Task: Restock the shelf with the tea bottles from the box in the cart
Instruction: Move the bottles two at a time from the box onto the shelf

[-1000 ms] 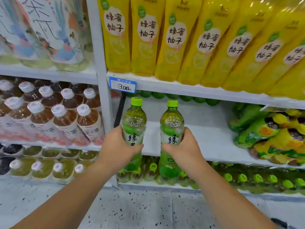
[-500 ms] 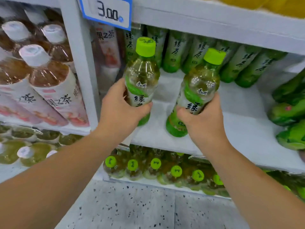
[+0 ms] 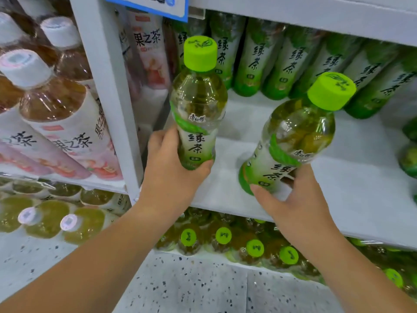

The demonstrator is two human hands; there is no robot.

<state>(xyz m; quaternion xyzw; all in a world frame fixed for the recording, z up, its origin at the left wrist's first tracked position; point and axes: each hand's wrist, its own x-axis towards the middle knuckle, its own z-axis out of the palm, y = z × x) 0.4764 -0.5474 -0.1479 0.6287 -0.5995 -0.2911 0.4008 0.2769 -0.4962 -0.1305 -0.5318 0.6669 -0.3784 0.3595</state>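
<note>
Left grip [image 3: 171, 177] curls round an upright tea bottle [image 3: 198, 109]; right grip [image 3: 297, 213] clasps a tilted tea bottle [image 3: 293, 136] by the shelf [image 3: 338, 188] front edge.

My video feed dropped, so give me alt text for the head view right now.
The left hand grips an upright tea bottle and the right hand grips a tilted tea bottle, both at the front of the white shelf. A row of matching bottles lines its back.

One head-worn camera (wide-angle) looks forward and down, close against the white shelf [image 3: 361, 188].
</note>
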